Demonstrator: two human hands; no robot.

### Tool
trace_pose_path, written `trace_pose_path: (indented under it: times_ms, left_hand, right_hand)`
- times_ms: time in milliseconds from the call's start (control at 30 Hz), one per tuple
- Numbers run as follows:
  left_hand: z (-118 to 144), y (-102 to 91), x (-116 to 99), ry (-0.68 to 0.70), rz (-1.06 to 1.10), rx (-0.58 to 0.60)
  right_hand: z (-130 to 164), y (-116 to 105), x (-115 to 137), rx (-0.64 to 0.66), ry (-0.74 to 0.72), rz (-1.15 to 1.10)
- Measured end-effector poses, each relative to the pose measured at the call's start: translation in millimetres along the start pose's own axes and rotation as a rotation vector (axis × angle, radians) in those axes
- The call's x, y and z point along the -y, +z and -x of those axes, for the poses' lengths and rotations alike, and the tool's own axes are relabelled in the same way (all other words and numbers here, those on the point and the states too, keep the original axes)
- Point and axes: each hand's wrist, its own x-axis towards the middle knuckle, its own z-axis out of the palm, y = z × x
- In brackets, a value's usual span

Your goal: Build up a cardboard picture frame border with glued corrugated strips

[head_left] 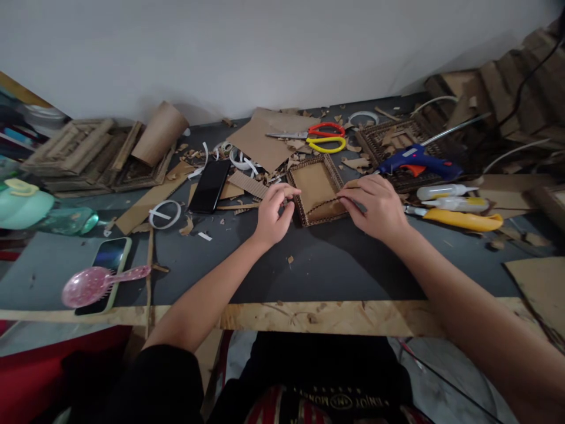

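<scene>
- Nearest, the desk point(335, 277) has a bare wooden front edge and a dark top littered with cardboard scraps.
- At the near left, a pink hairbrush point(95, 284) lies across a phone with a pale case point(111, 259).
- The left hand point(272, 213) rests on the desk at the left edge of a small cardboard frame point(316, 189); its fingers point(289, 192) are curled and pressed together against the frame's ribbed border.
- The right hand point(377, 206) lies on the frame's right near corner, fingers point(351, 203) close together and flat, pinching down a thin cardboard strip point(324, 206) that curves across the frame's inside.
- The frame lies flat mid-desk, between both hands.
- Left of the left hand lie a black phone point(210, 185) and a white tape ring point(165, 214).
- Right of the right hand lie a yellow knife point(463, 220) and two white glue bottles point(445, 191).
- Beyond them, a blue glue gun point(417, 160) rests on a darker frame point(388, 141).
- Farther back, red scissors point(320, 130) and yellow scissors point(326, 144) lie beside a cardboard sheet point(260, 141).
- At the far left, stacked frames point(88, 156) carry a cardboard roll point(159, 132), near the wall.
</scene>
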Motion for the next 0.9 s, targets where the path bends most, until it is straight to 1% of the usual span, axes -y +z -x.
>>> trace_pose_path:
  times_ms: [100,267,433,533,700,800,900]
  left_hand:
    - [-0.3,0.5,-2.5,0.016,-0.058,0.055]
    - [0.7,1.6,-5.8,0.05,-0.131,0.114]
    - [2.0,2.5,-3.8,0.105,-0.102,0.156]
    - [2.9,3.5,-3.3,0.151,-0.091,0.189]
    - [3.6,4.5,-5.0,0.167,-0.114,0.184]
    - [3.8,4.9,-4.9,0.178,-0.112,0.197]
    - [4.1,5.3,-4.1,0.161,-0.114,0.212]
  right_hand:
    - [-0.9,0.4,1.0,0.061,-0.013,-0.051]
    - [-1.6,-1.2,-2.1,0.074,0.001,-0.088]
    - [-3.4,-3.2,-5.0,0.139,-0.032,-0.131]
    - [-4.4,-4.2,-4.4,0.167,-0.065,-0.12]
    - [-4.7,-4.4,-7.7,0.147,-0.099,-0.133]
    - [-4.5,-4.1,-10.9,0.166,-0.111,-0.152]
    - [-3.9,-3.9,-14.4,0.18,-0.129,-0.163]
